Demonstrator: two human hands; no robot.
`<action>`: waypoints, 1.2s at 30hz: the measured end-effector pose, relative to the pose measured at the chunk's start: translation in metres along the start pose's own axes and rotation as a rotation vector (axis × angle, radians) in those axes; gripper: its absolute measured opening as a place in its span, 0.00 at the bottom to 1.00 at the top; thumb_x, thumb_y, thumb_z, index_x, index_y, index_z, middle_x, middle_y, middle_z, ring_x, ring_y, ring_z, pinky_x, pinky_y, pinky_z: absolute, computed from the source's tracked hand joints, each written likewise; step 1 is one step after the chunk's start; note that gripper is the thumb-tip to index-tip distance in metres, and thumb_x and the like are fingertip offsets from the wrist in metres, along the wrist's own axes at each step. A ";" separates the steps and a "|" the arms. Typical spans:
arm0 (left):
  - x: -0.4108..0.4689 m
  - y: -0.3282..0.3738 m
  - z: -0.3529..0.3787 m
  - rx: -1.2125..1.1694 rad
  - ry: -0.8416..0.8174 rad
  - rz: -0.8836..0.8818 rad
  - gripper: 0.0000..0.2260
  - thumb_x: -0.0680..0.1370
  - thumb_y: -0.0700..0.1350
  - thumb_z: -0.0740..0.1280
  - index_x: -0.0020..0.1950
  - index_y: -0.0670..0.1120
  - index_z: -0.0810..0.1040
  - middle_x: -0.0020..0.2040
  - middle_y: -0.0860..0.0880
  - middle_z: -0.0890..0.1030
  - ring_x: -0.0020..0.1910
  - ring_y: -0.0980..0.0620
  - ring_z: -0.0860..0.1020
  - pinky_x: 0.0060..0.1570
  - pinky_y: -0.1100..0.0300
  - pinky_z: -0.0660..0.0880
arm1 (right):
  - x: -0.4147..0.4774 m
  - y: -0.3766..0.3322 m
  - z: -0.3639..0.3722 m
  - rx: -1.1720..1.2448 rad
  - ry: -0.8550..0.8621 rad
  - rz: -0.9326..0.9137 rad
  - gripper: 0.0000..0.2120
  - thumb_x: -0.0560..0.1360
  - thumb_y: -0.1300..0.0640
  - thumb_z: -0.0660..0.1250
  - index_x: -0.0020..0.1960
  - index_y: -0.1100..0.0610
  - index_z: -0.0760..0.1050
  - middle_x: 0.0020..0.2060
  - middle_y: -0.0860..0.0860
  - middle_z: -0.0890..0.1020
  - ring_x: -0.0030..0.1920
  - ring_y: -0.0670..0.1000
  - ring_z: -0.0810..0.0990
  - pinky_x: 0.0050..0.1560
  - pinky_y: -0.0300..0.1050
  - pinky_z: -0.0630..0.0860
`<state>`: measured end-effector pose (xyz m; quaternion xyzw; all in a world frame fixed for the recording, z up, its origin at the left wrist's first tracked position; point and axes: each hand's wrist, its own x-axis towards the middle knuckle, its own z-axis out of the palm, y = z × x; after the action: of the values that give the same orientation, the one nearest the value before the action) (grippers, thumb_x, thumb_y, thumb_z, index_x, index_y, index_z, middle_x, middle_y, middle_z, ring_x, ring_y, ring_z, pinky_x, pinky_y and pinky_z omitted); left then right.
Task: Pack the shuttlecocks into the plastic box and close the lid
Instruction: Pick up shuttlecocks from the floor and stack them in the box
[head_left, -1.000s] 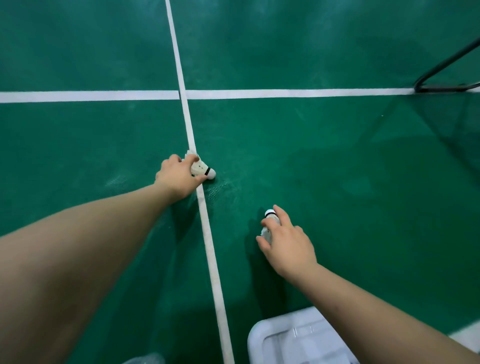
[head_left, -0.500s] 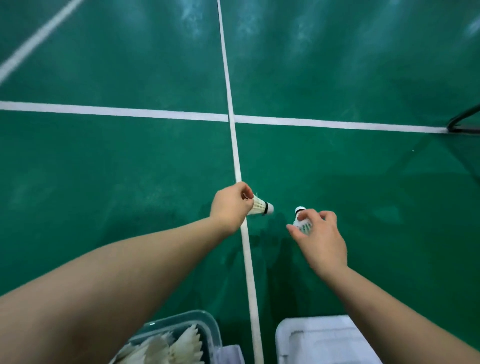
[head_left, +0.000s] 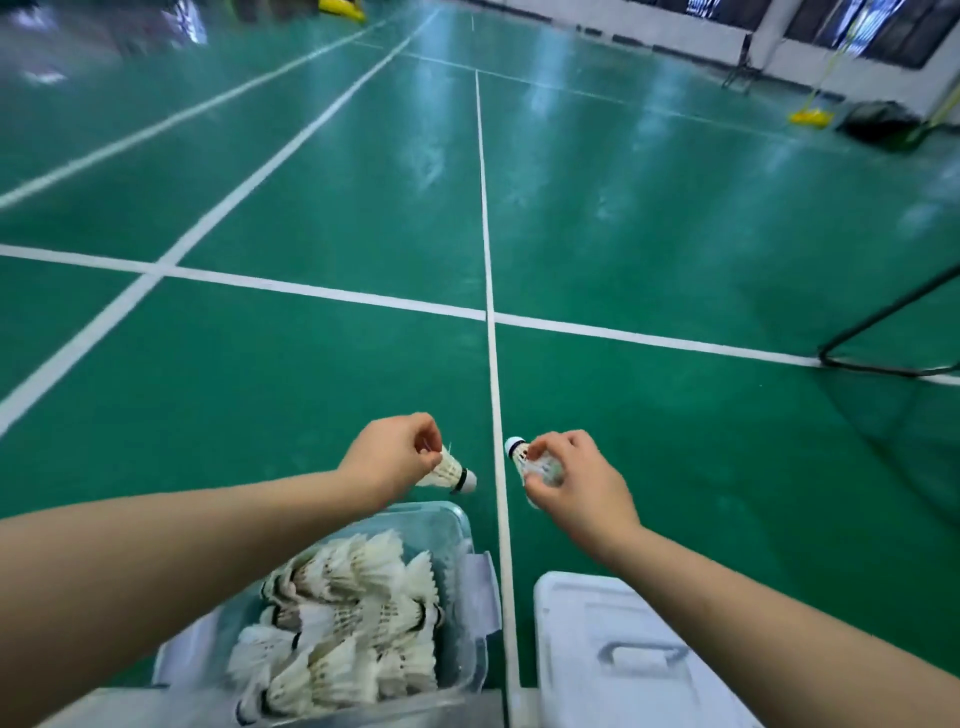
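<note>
Green court (head_left: 311, 389), white feathered shuttlecocks (head_left: 449, 470)

Shuttlecocks (head_left: 343, 613) fill the plastic box (head_left: 457, 525), left of the lid (head_left: 623, 649).

Both bare forearms reach forward from the lower corners and converge. The left grip (head_left: 395, 457), knuckles up, pinches the left shuttle (head_left: 451, 472) by its feathers, cork pointing right. The right grip (head_left: 574, 486) curls round the right shuttle (head_left: 518, 453), cork pointing up-left. The grips are near, apart.
</note>
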<state>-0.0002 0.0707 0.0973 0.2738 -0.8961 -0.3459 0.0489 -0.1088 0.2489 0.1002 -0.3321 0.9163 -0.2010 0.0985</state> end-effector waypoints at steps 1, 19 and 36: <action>-0.016 0.006 -0.009 0.030 -0.031 0.023 0.04 0.73 0.43 0.67 0.47 0.46 0.78 0.48 0.47 0.82 0.43 0.52 0.74 0.42 0.62 0.67 | -0.013 -0.011 -0.008 -0.024 -0.016 -0.035 0.11 0.73 0.49 0.64 0.54 0.45 0.73 0.54 0.47 0.73 0.48 0.54 0.78 0.45 0.43 0.73; -0.130 -0.011 -0.061 0.155 -0.092 0.131 0.04 0.73 0.41 0.68 0.41 0.49 0.75 0.42 0.50 0.79 0.41 0.50 0.76 0.45 0.60 0.71 | -0.094 -0.068 -0.001 -0.025 -0.307 -0.170 0.25 0.71 0.50 0.66 0.66 0.49 0.65 0.65 0.52 0.72 0.60 0.53 0.74 0.59 0.47 0.72; -0.076 -0.083 -0.012 0.040 -0.255 0.038 0.04 0.73 0.42 0.67 0.40 0.50 0.76 0.39 0.54 0.80 0.39 0.55 0.78 0.41 0.67 0.72 | -0.039 -0.054 0.117 0.135 -0.876 -0.048 0.26 0.72 0.54 0.70 0.66 0.51 0.64 0.49 0.49 0.75 0.47 0.49 0.75 0.51 0.41 0.73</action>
<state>0.1055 0.0532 0.0606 0.2116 -0.9068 -0.3588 -0.0646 -0.0118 0.2012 0.0199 -0.3999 0.7649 -0.1027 0.4944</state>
